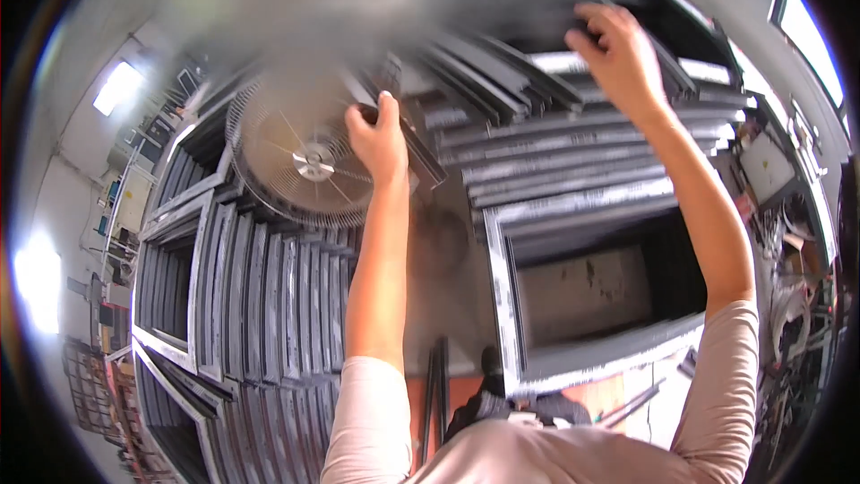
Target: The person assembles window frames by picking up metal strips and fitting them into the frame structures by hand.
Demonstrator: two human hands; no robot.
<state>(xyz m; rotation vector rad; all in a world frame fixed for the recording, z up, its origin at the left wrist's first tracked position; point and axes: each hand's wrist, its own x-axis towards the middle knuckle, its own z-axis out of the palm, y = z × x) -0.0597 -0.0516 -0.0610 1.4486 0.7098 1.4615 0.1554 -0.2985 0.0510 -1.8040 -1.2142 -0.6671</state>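
Note:
My left hand [381, 143] reaches up the middle, thumb raised and fingers curled against a dark frame bar [423, 151] that slants behind it. Beyond it stands a large round fan [313, 161] with a wire guard. Higher up on the right, my right hand [623, 63] has its fingers bent, thumb and forefinger curled beside a dark slanting bar [672, 70]. What lies inside its grip is hard to see. Below that hand, a stack of dark rectangular frames [573, 148] lies flat. A blurred grey patch covers the top of the view.
Upright rows of dark frames [269, 287] fill the left side. Nearer on the right, a pale-edged frame [502, 305] surrounds a deep opening. Cluttered shelves [116, 224] line the far left. A white box-like object [766, 161] and loose items stand at the right.

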